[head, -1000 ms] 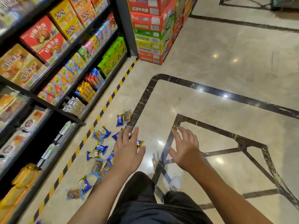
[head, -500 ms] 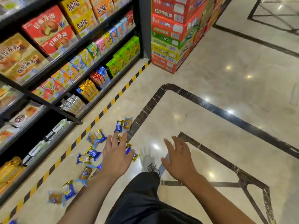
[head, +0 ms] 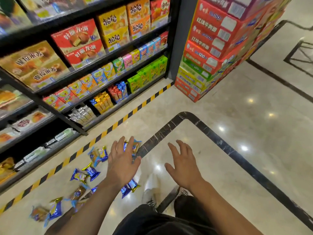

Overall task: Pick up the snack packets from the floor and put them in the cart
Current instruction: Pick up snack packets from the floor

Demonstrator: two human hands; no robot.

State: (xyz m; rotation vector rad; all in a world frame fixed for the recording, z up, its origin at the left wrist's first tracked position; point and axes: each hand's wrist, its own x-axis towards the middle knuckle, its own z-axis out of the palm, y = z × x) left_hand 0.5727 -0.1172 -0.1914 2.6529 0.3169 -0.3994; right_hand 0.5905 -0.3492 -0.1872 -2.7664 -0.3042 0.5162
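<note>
On the floor beside the striped shelf edge, snack packets (head: 88, 173) lie scattered. Left hand (head: 122, 165) and right hand (head: 183, 166), fingers spread and empty, have moved forward over them; no cart visible, nothing gathered yet.

Blue-and-gold snack packets (head: 84, 175), scattered flat on floor by shelving

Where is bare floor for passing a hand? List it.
Bare: floor right of the dark marble inlay, under the right hand. Crowded: snack packets between the striped tape and left hand.
</note>
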